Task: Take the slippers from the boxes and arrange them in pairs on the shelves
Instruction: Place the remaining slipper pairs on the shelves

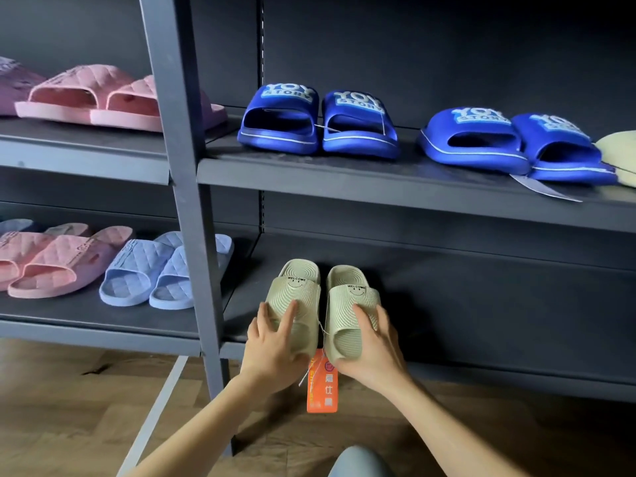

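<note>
A bent knee (pixel 358 463) in pale blue cloth shows at the bottom, above a wooden floor (pixel 69 407). Both bare forearms reach forward. The left hand (pixel 275 342) grips the toe end of the left green slipper (pixel 296 297), its fingers spread over the strap. The right hand (pixel 371 346) grips the right green slipper (pixel 347 311), fingers curled round the strap's outer side. An orange tag (pixel 321 383) hangs between the hands.

The two slippers lie side by side, heels on the lower shelf (pixel 481 321), toes jutting past its front edge. Beyond the grey upright post (pixel 186 166), to the left, sit a light blue pair (pixel 161 270) and a pink pair (pixel 51 263). On the upper shelf (pixel 378 180) stand two royal blue pairs (pixel 320 122), well apart, with a pale yellowish slipper (pixel 619 153) touching the right-hand pair. More pink slippers (pixel 89 98) sit upper left.
</note>
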